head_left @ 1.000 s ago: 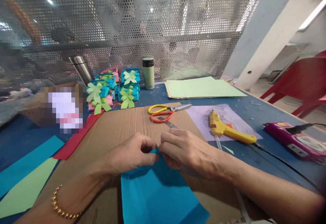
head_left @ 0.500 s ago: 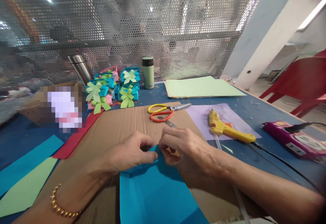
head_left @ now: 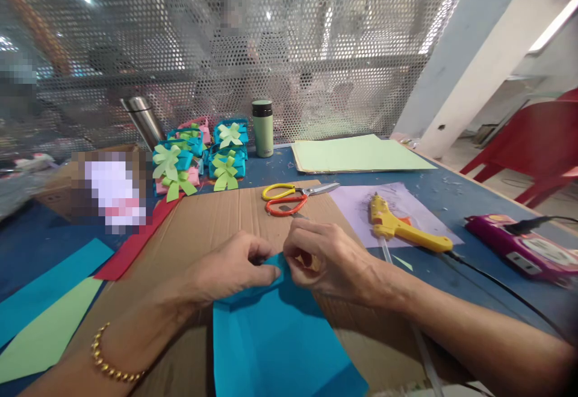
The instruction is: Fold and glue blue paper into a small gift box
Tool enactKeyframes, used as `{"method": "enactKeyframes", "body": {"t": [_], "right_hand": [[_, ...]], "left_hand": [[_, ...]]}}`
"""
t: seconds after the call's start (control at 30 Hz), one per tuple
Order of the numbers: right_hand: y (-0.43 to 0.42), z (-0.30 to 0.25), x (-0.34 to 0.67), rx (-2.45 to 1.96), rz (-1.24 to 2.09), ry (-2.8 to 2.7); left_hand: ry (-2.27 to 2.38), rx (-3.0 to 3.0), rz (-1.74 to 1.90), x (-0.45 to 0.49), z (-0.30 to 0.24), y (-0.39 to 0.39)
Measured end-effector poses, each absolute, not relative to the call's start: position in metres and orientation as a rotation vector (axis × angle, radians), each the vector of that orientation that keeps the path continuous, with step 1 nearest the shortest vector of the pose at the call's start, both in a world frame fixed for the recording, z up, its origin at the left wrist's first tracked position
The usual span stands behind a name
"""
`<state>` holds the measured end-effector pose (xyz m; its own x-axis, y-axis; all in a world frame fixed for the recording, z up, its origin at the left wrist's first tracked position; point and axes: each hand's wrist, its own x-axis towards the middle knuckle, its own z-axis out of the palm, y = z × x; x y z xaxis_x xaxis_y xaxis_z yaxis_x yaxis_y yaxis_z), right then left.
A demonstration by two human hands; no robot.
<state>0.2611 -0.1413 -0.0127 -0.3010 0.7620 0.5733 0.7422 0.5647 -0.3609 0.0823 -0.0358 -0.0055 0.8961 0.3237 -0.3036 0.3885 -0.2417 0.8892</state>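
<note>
A sheet of blue paper (head_left: 280, 343) with fold lines lies on the brown cardboard (head_left: 198, 228) in front of me. My left hand (head_left: 239, 267) grips its far edge, thumb on top and fingers behind. Close beside it, my right hand (head_left: 316, 258) pinches the far right corner of the same sheet between thumb and curled fingers. Just beyond my hands rest scissors (head_left: 298, 195) with one yellow and one red handle. A metal blade (head_left: 289, 209) lies by them, partly hidden behind my right hand.
A yellow glue gun (head_left: 383, 222) rests on purple paper (head_left: 347, 198) at right, near a purple power strip (head_left: 519, 246). Small paper bags with green bows (head_left: 226, 168), a green tumbler (head_left: 262, 129) and green sheets (head_left: 356, 155) stand or lie behind. Paper strips (head_left: 49, 282) lie left.
Both hands keep their hold on the blue paper and have shifted only very slightly. My right hand now covers more of the metal blade.
</note>
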Motion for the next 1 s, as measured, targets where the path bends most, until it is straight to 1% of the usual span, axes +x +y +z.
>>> {"method": "enactKeyframes", "body": {"t": [0.17, 0.33, 0.4, 0.53, 0.6, 0.87, 1.0], "right_hand": [[-0.141, -0.006, 0.272, -1.238, 0.131, -2.021], [-0.145, 0.0, 0.278, -1.202, 0.194, -2.224], [-0.146, -0.001, 0.276, -1.214, 0.103, -2.299], [-0.147, -0.004, 0.269, -1.212, -0.247, -2.415], [-0.147, -0.004, 0.265, -1.217, -0.345, -2.433], [-0.149, -0.003, 0.259, -1.214, -0.3, -2.516], [-0.148, -0.008, 0.26, -1.252, -0.333, -2.532]], "left_hand": [[0.564, 1.72, -0.09, 0.082, -0.008, -0.036], [0.569, 1.767, -0.048, 0.082, -0.011, -0.034], [0.559, 1.807, -0.04, 0.083, -0.011, -0.033], [0.521, 1.785, -0.034, 0.083, -0.012, -0.033], [0.496, 1.75, -0.035, 0.083, -0.012, -0.033], [0.42, 1.785, -0.02, 0.085, -0.012, -0.035], [0.432, 1.84, -0.028, 0.083, -0.012, -0.036]]}}
